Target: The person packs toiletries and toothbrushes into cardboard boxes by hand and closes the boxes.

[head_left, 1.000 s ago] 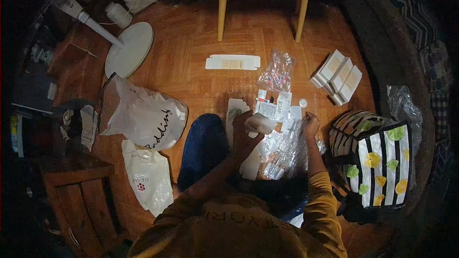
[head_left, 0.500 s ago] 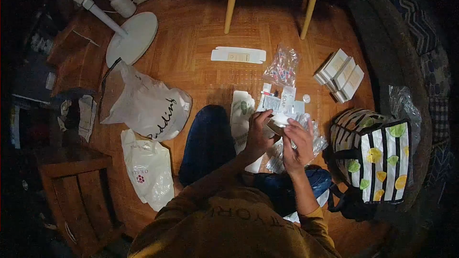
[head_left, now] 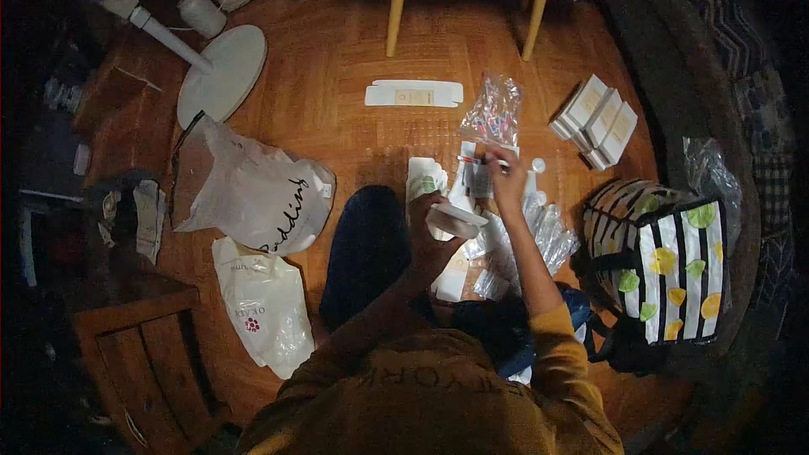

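My left hand (head_left: 428, 240) grips a small white box (head_left: 458, 221), tilted above my lap. My right hand (head_left: 507, 184) reaches forward over a group of small white packets (head_left: 476, 179), its fingers drawn together; what they hold, if anything, is too small to make out. Just beyond it lies a clear plastic bag (head_left: 493, 109) with small red and blue pieces inside. Clear plastic-wrapped items (head_left: 543, 240) are heaped under my right forearm. A flat white carton with a green print (head_left: 421, 175) lies partly behind my left hand.
A flattened white carton (head_left: 413, 93) lies farther out on the wooden floor. Several white boxes (head_left: 597, 122) are stacked at the right, near a striped fruit-print bag (head_left: 678, 270). Two plastic bags (head_left: 253, 190) (head_left: 265, 303) lie left of my knee. Table legs (head_left: 398, 8) stand ahead.
My right hand has left the white box and moved forward to the small packets. My left hand now holds the box alone, slightly lower and to the left.
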Demonstrator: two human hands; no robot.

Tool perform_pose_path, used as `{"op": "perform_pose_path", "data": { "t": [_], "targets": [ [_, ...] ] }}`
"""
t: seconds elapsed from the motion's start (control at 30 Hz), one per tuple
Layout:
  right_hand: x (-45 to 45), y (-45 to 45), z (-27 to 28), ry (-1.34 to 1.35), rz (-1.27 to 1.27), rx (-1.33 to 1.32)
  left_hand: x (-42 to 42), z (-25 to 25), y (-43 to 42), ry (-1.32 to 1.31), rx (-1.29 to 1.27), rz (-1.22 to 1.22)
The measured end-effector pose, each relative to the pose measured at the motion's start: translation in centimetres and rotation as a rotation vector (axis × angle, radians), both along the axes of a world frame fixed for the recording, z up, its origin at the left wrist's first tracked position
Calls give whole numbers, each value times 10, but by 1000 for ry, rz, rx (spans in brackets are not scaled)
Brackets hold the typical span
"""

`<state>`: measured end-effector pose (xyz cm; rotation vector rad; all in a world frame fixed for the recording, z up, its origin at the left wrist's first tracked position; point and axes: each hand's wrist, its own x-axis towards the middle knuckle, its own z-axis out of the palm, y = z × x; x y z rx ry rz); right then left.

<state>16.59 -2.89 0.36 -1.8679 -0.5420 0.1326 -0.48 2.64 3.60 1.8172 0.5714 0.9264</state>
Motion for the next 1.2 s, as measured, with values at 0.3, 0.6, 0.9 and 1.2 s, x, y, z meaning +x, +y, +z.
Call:
{"op": "perform_pose_path", "data": {
  "t": [0.3,0.6,0.9,1.2],
  "targets": [
    [23,47,-112,-440,268,-600,41,20,32,-282,198,22],
    [-40,-8,123,-198,-290,403,39,35,25,-254,-1,-51],
    [-95,-60,192,-865,98,34,20,83,-23,-187,124,-22],
    [-127,-109,142,-133,19,187,-9,113,-49,149,-123,-331]
  ]
}}
